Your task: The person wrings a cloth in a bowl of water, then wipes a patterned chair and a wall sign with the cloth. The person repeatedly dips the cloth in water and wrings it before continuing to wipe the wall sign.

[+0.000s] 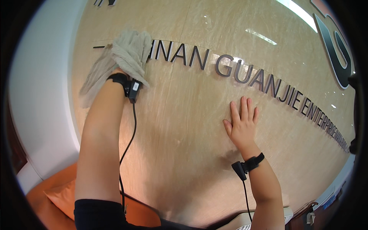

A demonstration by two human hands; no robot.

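Note:
My left hand (118, 70) is at the upper left, mostly hidden under a grey-beige cloth (130, 49) that lies against raised dark metallic letters (199, 57) on a glossy beige stone-look wall (198, 120). One end of the cloth hangs down to the left, blurred. How the fingers sit under the cloth cannot be seen. My right hand (243, 126) rests flat on the wall below the letters, fingers apart and pointing up, holding nothing. Each wrist wears a black strap with a small black device and a cable.
An orange padded seat (57, 198) stands at the lower left, beside a white wall or column (40, 86). Large dark raised lettering (336, 51) is at the upper right. A pale slatted object (287, 215) and a dark wooden surface (302, 222) lie at the lower right.

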